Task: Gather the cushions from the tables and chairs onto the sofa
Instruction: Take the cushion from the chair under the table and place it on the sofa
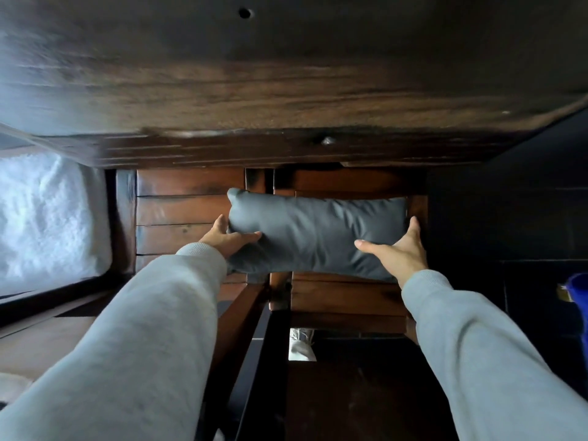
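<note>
Head view: both hands, left hand (229,237) and right hand (397,251), clasp the grey cushion (315,233) ends; lift level, clear of the chair slats (184,211).

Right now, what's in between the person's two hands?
In the head view, the grey cushion fills the whole stretch: the left hand holds one end, the right hand the other, above wooden chair seats.

One head-worn view looks steeply down, close over both sleeved arms reaching up-frame; table (286,74) fills the top.
</note>
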Demonstrator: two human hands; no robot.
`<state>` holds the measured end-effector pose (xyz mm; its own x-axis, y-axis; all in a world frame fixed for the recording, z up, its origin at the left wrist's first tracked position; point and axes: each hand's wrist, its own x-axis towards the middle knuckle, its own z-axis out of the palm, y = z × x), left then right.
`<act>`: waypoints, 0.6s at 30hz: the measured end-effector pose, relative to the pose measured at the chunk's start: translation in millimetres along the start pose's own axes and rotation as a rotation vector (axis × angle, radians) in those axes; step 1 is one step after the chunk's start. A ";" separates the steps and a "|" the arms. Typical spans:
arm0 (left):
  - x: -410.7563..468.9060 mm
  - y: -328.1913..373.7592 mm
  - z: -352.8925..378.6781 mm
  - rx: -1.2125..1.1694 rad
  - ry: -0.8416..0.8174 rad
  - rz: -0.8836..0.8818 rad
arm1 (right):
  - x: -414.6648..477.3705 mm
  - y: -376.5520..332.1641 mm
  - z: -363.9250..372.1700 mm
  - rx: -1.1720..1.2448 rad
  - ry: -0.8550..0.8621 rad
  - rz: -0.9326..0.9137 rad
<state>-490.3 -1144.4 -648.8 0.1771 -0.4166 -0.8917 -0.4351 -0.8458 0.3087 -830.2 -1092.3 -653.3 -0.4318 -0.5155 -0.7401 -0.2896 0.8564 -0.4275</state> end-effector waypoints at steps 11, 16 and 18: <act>-141.9 47.6 -108.0 0.040 0.039 0.175 | -113.4 -91.4 -61.8 0.025 -0.004 -0.163; -221.3 26.7 -187.0 -0.109 0.164 0.364 | -205.8 -147.3 -52.3 0.085 -0.007 -0.338; -258.6 10.1 -222.0 -0.172 0.224 0.423 | -248.9 -172.2 -40.9 0.098 -0.003 -0.428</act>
<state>-344.5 -1119.2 -341.7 0.2099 -0.7798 -0.5897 -0.3616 -0.6223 0.6942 -707.8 -1112.7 -374.2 -0.2882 -0.8246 -0.4869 -0.3591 0.5644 -0.7433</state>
